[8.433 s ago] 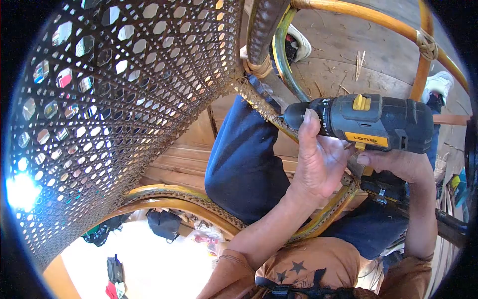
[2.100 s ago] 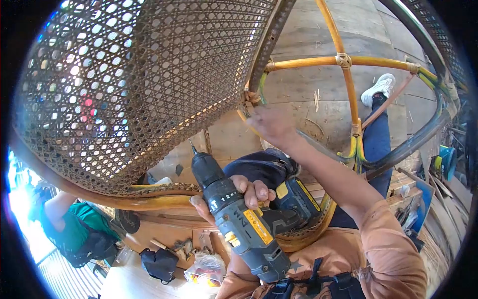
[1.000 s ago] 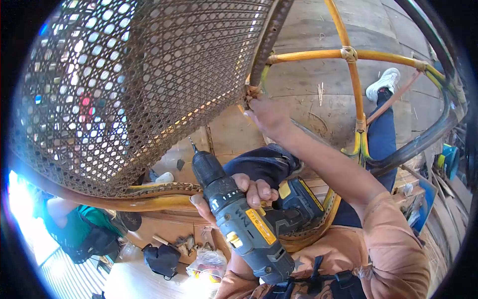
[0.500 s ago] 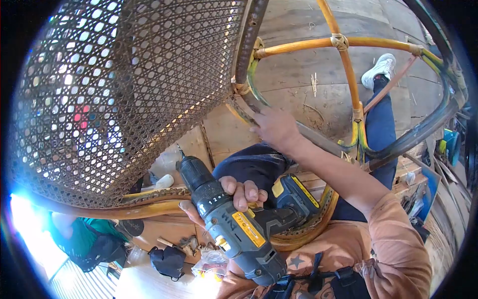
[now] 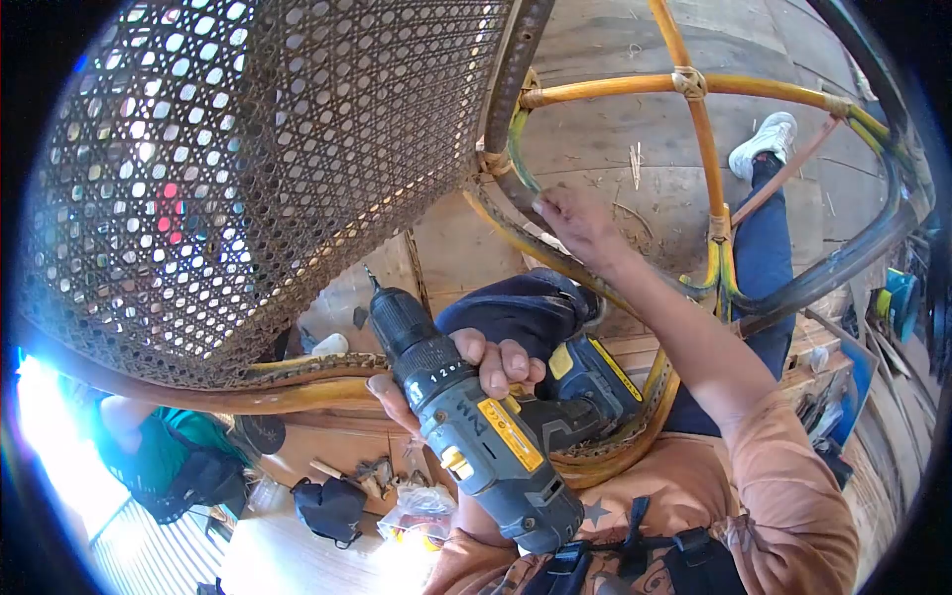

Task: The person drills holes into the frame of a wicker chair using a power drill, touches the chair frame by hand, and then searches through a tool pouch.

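My left hand [image 5: 501, 365] is wrapped around the body of a grey-and-yellow cordless drill [image 5: 466, 412]. The drill bit points up and away toward the woven cane panel [image 5: 347, 129]. My right hand [image 5: 580, 226] reaches across to the rattan chair frame [image 5: 605, 89], close to a bound joint at the panel's lower corner. Its thumb and fingers are drawn together; whatever they may pinch is too small to make out. A curved rattan pole [image 5: 288, 399] passes below the panel and behind the drill.
Wood scraps and a clear plastic bag [image 5: 416, 511] lie on the floor at lower left, near a black pouch [image 5: 329, 511]. Another person in a green top [image 5: 159, 456] sits at far left. My leg with a white shoe [image 5: 764, 144] stretches through the frame.
My right hand has drawn back slightly to the right from the pole, and its fingers have curled together. The drill, still in my left hand, appears slightly shifted to the right.
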Action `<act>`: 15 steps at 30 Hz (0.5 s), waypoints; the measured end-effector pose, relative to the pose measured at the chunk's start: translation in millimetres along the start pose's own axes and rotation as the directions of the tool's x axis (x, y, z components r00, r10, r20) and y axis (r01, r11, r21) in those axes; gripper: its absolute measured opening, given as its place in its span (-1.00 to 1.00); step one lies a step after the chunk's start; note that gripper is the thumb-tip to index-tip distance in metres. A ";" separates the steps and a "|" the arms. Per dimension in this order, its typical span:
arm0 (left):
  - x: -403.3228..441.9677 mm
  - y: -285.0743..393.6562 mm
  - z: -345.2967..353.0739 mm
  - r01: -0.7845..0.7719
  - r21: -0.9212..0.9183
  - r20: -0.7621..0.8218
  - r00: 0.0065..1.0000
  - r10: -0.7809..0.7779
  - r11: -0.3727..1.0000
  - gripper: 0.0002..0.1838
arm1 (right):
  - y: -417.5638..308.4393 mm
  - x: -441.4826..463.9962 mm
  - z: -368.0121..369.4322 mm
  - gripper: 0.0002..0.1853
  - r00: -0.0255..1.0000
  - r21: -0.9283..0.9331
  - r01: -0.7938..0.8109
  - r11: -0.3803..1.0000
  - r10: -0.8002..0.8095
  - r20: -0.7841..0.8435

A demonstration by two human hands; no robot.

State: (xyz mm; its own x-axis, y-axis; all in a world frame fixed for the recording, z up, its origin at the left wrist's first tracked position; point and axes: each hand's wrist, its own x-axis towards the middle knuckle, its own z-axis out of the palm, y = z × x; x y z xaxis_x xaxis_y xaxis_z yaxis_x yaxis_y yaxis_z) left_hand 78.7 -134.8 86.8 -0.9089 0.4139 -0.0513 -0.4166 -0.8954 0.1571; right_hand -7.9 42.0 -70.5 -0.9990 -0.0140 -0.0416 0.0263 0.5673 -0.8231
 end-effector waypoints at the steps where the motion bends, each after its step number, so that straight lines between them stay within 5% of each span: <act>1: 2.3 -1.5 0.8 -0.027 -0.022 0.017 0.999 0.028 0.999 -0.05 | -10.5 -1.5 -7.4 -0.76 0.997 -0.040 -0.014 0.999 0.017 0.071; 3: 5.9 -6.9 4.9 -0.080 -0.065 0.045 0.996 0.083 0.995 -0.05 | -30.2 -11.1 -19.2 -0.80 0.976 -0.120 -0.034 0.992 0.059 0.208; 6: 2.8 -5.2 -1.0 -0.062 -0.045 0.034 0.997 0.063 0.997 -0.04 | -28.7 -13.6 -3.4 -0.86 0.976 -0.417 0.161 0.895 -0.081 0.204; 12: 1.5 -3.1 -4.7 -0.056 -0.022 -0.003 0.998 0.056 0.998 -0.02 | -32.3 -19.8 10.3 -0.90 0.999 -0.431 0.047 0.901 -0.050 0.005; 15: 8.6 -9.0 -3.1 -0.122 -0.036 0.100 0.987 0.125 0.992 -0.03 | -29.7 -23.6 2.1 -0.89 0.984 -0.398 0.177 0.900 -0.172 0.048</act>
State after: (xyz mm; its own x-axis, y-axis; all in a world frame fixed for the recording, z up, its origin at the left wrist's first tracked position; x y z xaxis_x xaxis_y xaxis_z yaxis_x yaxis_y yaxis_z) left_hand 74.5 -123.6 81.9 -0.9475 0.3126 0.0678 -0.3027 -0.9447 0.1263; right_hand 15.0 23.8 -46.2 -0.9858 -0.1506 0.0738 -0.1668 0.8360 -0.5227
